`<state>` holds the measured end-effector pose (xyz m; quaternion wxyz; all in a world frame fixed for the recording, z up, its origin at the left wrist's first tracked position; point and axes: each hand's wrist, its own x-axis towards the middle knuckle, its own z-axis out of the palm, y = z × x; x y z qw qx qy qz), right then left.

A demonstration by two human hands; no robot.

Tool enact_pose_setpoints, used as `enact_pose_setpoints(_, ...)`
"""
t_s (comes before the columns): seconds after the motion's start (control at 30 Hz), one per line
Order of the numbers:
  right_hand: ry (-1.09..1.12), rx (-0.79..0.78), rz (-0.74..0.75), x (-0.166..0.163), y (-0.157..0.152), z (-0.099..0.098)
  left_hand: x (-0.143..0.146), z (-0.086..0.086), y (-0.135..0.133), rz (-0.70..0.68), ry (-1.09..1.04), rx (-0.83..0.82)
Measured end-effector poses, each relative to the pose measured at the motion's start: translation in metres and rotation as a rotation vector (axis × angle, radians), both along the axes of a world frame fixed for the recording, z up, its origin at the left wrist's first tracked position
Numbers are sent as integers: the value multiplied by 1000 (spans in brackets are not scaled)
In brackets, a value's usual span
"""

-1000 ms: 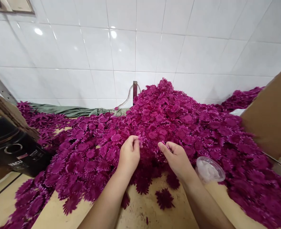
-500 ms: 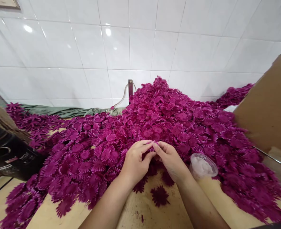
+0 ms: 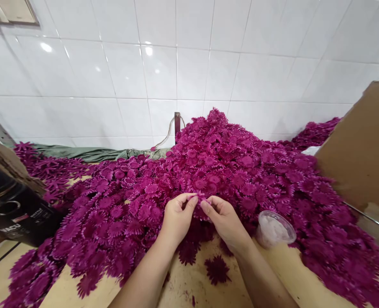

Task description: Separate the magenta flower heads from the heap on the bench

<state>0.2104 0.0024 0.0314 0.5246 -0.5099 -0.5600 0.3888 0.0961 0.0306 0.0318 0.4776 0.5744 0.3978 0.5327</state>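
Observation:
Between the fingertips of both hands is a small magenta artificial flower [image 3: 201,196], mostly hidden by the fingers. My left hand [image 3: 179,214] pinches its left side with thumb and index finger. From the other side my right hand [image 3: 220,214] grips it, thumb on top and fingers curled beneath. Both hands hover at the front of a big heap of magenta artificial flowers [image 3: 240,162]. A single dark magenta flower [image 3: 216,270] lies on the tabletop [image 3: 189,295] between my forearms.
Right of my hands stands a clear plastic tub [image 3: 276,229] with whitish contents. A cardboard sheet [image 3: 359,149] leans at the right. At the left are a black cylindrical container [image 3: 19,209] and more cardboard [image 3: 9,167]. White tiled wall [image 3: 192,64] and green cloth [image 3: 80,152] lie behind.
My fingertips have drawn slightly apart, and more of the held flower shows between them. The view has tilted a little upward. The heap looks unchanged.

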Motion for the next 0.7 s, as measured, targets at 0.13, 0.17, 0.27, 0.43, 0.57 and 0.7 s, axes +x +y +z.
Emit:
enact_pose_setpoints(0.13, -46, 32, 41, -8, -9, 2, 0, 0, 3, -29, -281, -249)
enact_pose_setpoints(0.17, -65, 39, 43, -9, -12, 3, -1, 2, 4, -24, -344, -315)
enact_pose_setpoints(0.27, -103, 22, 111, -8, -25, 5, -10, 9, 10, 119, -484, -436)
enact_pose_setpoints(0.43, -93, -44, 68, 6, -28, 7, -18, 15, 11, 19, -320, -398)
enact_pose_setpoints(0.57, -116, -23, 6, 11, -18, 7, -10, 15, 4, -100, -38, -224)
enact_pose_setpoints(0.7, -183, 15, -51, 12, -13, 5, -7, 19, -4, -14, 290, 107)
